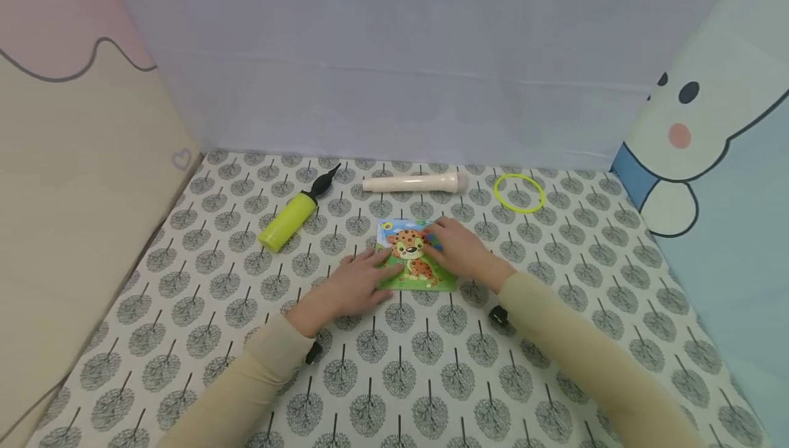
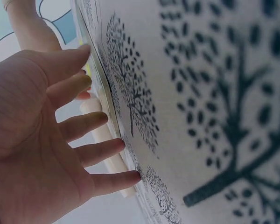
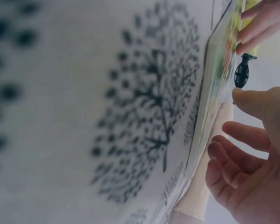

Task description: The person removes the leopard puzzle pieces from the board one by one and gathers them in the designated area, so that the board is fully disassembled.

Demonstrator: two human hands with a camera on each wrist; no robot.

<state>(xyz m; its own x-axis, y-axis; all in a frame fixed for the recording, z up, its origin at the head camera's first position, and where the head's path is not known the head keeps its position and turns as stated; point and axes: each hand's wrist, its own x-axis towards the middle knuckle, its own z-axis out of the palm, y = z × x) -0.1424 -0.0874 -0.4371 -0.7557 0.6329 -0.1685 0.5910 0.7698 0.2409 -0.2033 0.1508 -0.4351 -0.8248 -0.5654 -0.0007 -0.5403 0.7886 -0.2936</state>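
A square cartoon leopard picture board (image 1: 409,251) lies flat on the tree-print cloth, in the middle of the head view. My left hand (image 1: 355,285) rests at its left edge, fingers spread and fairly straight, fingertips over the picture. The right hand (image 1: 459,248) lies over its upper right part, fingers loosely bent, covering that corner. Seen from the left wrist, the left palm (image 2: 37,140) faces the board's edge with nothing gripped. In the right wrist view the right hand (image 3: 256,158) has its thumb and fingers apart, beside the board's thin side (image 3: 206,102).
A yellow-green hand pump (image 1: 290,220) with a black nozzle lies at the back left. Behind the board is a pale microphone-shaped stick (image 1: 413,183). A yellow-green ring (image 1: 520,193) lies at the back right. Fabric walls (image 1: 394,57) enclose the back and sides.
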